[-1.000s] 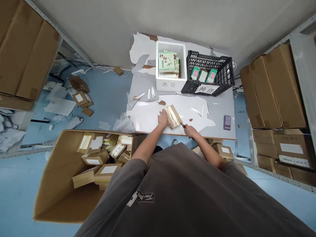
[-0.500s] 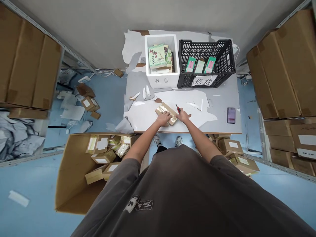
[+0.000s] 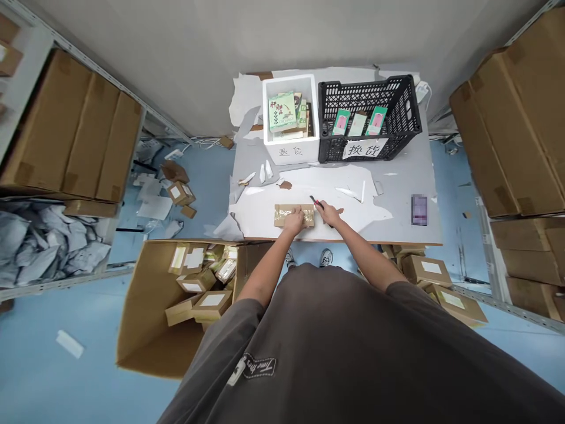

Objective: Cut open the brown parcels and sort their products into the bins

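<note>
A small flat cardboard box (image 3: pixel 281 215) wrapped in shiny clear tape lies near the table's front edge, its long side roughly parallel to that edge. My left hand (image 3: pixel 295 220) presses down over the box's middle and right part, fingers bent on it. Just off the box's right end, my right hand (image 3: pixel 328 214) is closed around a red and black utility knife (image 3: pixel 315 201). The knife points up and to the left, apart from the box. Whether its blade is out is too small to tell.
Behind stand a white foam bin (image 3: pixel 291 152) of small boxes and a black crate (image 3: pixel 329 151) holding green-and-pink packets. Paper scraps (image 3: pixel 348 192) and a blurred purple item (image 3: pixel 419 209) lie on the table (image 3: pixel 406 176). A large carton (image 3: pixel 141 312) of parcels stands front left.
The box has turned from slanted to nearly square with the table edge, with my left hand still on it. My right hand has come away from its end, knife in hand. The view has shifted.
</note>
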`<action>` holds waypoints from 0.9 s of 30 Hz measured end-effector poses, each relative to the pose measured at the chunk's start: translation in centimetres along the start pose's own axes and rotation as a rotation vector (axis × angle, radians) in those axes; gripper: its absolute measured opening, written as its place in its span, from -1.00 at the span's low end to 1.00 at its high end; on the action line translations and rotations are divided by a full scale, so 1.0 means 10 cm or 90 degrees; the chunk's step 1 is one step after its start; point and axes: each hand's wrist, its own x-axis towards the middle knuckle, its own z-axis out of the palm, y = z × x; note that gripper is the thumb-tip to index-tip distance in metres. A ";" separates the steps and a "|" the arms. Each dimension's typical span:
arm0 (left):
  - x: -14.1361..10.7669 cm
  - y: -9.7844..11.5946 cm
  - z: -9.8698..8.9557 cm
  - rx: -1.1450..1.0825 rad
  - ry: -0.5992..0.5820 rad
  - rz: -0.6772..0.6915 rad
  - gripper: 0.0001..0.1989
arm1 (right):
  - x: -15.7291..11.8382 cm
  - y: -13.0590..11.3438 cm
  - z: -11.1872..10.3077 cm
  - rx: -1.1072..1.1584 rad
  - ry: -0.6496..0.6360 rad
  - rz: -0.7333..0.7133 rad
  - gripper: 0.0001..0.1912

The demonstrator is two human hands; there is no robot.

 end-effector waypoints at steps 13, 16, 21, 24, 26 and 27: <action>0.07 0.00 -0.02 -0.010 -0.020 -0.017 -0.41 | -0.21 0.17 -0.11 -0.002 -0.172 0.039 -0.67; 0.09 0.01 -0.03 -0.021 -0.027 -0.028 -0.37 | -0.22 0.17 -0.19 0.031 -0.254 0.067 -0.70; 0.04 -0.03 -0.03 -0.035 -0.028 -0.019 -0.27 | -0.39 0.14 -0.11 0.102 -0.280 0.075 -0.67; 0.01 -0.10 -0.07 -0.039 -0.006 -0.006 -0.36 | -0.55 0.19 -0.08 0.082 -0.254 0.073 -0.62; 0.04 -0.16 -0.10 -0.032 0.032 -0.002 -0.38 | -0.64 0.26 -0.11 0.054 -0.208 0.077 -0.61; 0.07 -0.19 -0.12 -0.026 0.052 -0.003 -0.34 | -0.67 0.29 -0.14 0.041 -0.179 0.079 -0.60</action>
